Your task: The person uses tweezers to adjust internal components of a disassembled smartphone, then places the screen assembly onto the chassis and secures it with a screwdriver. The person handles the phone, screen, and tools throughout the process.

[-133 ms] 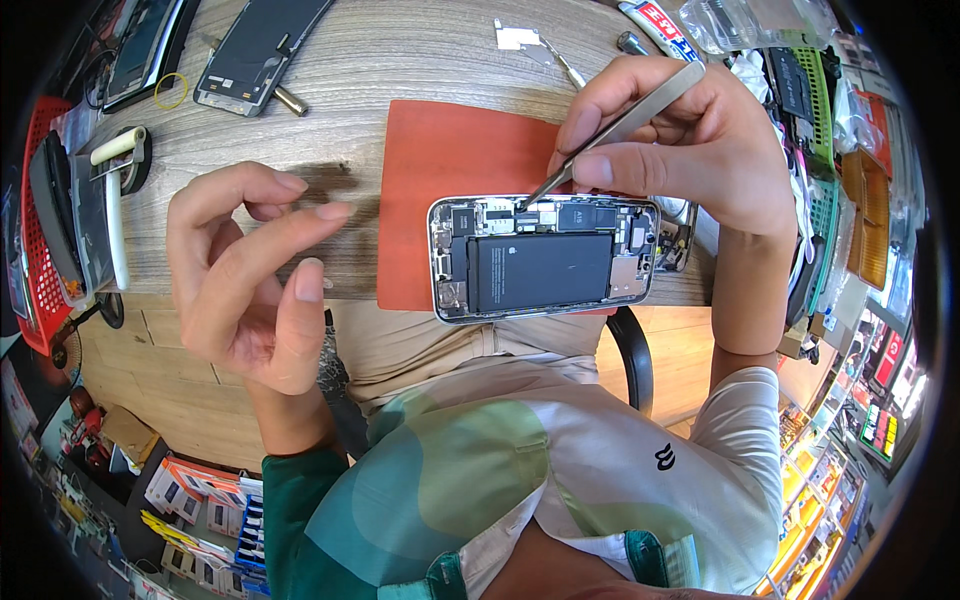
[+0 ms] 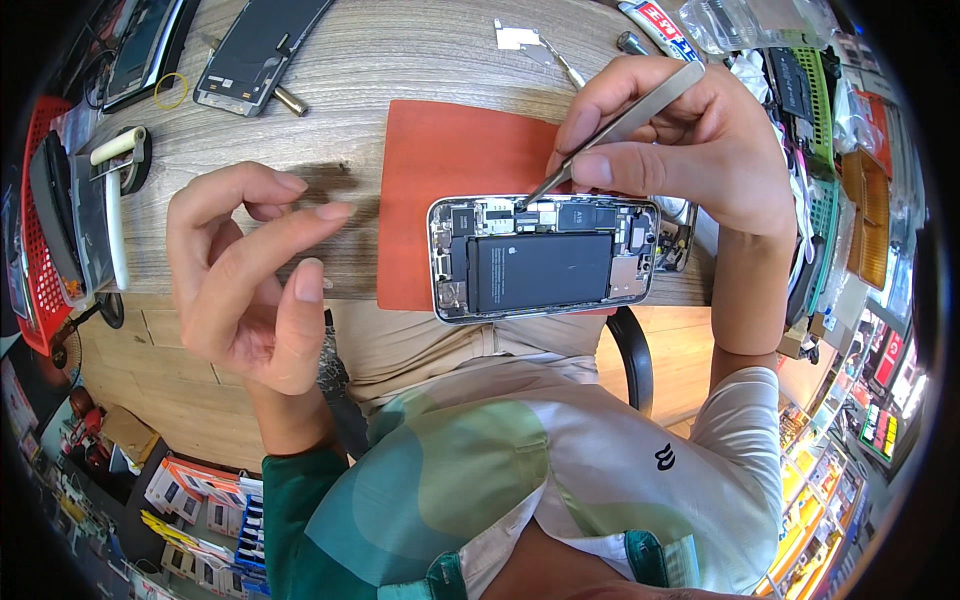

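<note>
An opened smartphone [image 2: 545, 272] lies on an orange-red mat [image 2: 450, 140] at the table's near edge, its inside parts and black battery [image 2: 540, 275] facing up. My right hand [image 2: 670, 150] grips a pair of metal tweezers [image 2: 640, 115]. Their tip touches or hovers just over the upper inner edge of the phone, left of its middle; which of the two cannot be made out. My left hand [image 2: 250, 270] is raised to the left of the mat, fingers curved and apart, holding nothing.
A detached phone screen [image 2: 245, 75] lies at the back left, beside a small brass-coloured cylinder [image 2: 290, 101]. A white-handled roller [image 2: 118, 200] and a red basket [image 2: 45, 240] are at far left. Small metal plates [image 2: 520, 38], a tube [image 2: 660, 28] and a green basket [image 2: 815, 105] sit toward the back right.
</note>
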A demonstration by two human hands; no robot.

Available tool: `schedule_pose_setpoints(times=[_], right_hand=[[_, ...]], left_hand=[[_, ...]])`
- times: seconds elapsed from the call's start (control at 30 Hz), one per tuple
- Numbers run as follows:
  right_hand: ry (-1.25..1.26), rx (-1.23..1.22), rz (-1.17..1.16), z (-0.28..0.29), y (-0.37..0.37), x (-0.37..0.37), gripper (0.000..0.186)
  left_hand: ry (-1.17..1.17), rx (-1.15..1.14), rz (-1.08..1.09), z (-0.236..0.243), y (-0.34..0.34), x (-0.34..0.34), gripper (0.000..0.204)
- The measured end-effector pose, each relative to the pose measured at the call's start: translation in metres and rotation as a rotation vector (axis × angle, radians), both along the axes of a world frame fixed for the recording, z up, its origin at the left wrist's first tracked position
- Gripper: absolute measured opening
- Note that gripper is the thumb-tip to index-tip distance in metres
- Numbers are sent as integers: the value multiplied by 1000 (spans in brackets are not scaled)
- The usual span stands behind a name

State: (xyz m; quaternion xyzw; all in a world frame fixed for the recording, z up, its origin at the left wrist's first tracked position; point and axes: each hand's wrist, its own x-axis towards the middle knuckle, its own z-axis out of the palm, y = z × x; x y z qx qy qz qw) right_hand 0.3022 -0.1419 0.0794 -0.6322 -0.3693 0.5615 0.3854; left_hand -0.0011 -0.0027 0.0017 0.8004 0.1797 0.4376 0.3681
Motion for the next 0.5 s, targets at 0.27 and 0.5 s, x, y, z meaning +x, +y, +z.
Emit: schedule_pose_setpoints(times=[0.27, 0.5], right_hand=[[-24, -23, 4, 1, 3, 1, 18], [-57, -51, -20, 1, 4, -1, 18]], left_hand=[[-2, 19, -5, -1, 3, 1, 33], [-2, 13, 2, -1, 2, 2, 32]])
